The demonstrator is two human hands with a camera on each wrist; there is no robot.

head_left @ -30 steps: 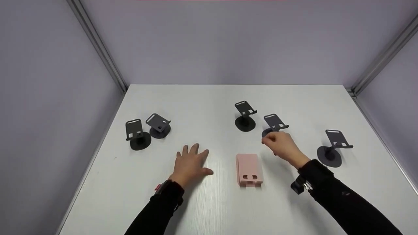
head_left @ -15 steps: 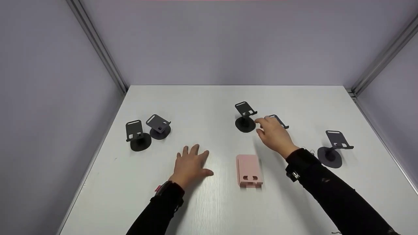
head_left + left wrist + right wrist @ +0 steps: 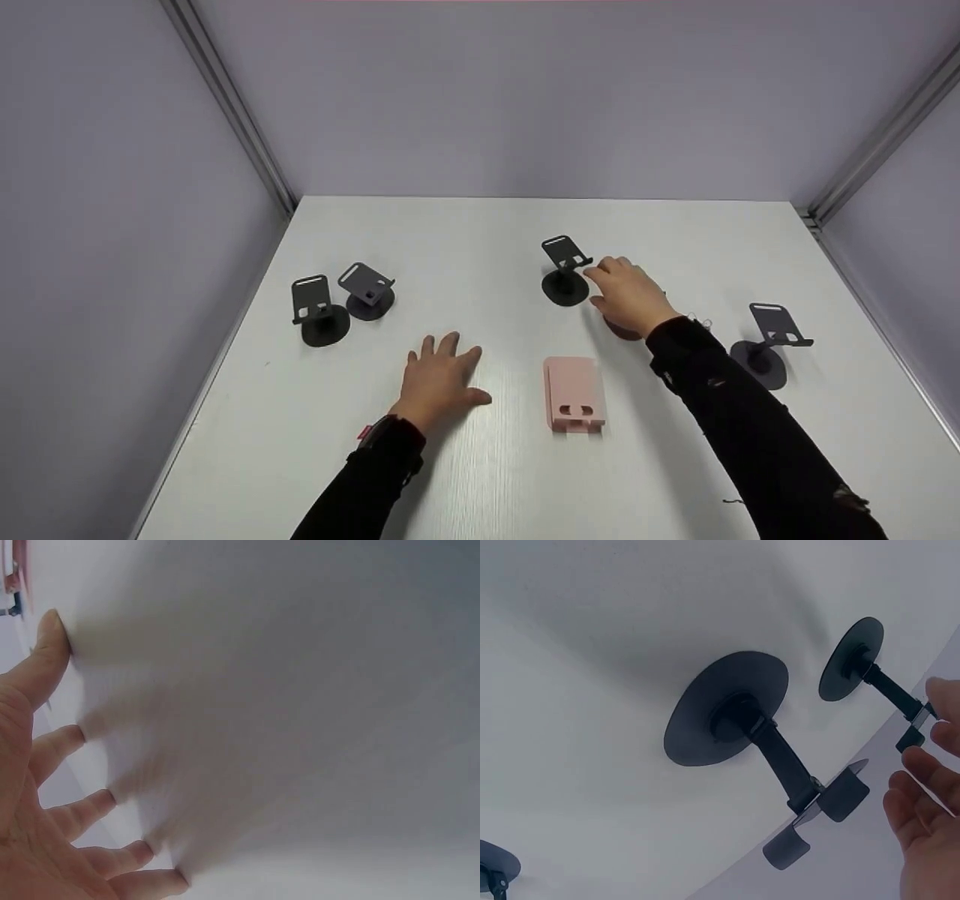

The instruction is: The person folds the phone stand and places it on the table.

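Right hand: the right hand (image 3: pixel 628 296) holds nothing; its fingers curve loosely, with the thumb apart from the forefinger.
Back stand: the back stand (image 3: pixel 564 253), dark with a round base and a tilted panel, is just beyond the right fingertips, to their left; whether they touch it cannot be told.
Covered stand: directly below the right hand is the covered stand (image 3: pixel 780 757), mostly hidden by the hand from the head; the right wrist view shows its disc base flat on the table (image 3: pixel 465 262) and its post rising to a two-lipped cradle.
Pink stand: nearer the person than the right hand and a little to its left lies the pink stand (image 3: pixel 574 386), folded flat, well apart from the fingers.
Right-side stand: to the right of the right hand, beyond the wrist, the right-side stand (image 3: pixel 776 322) is upright, its panel tilted.
Left hand: well to the left of the right hand, the left hand (image 3: pixel 439 382) spreads its fingers, tips on the table, gripping nothing.
Left pair: farthest left, past the left fingertips, the outer stand (image 3: pixel 311 296) and inner stand (image 3: pixel 365 285) are close together, both upright.
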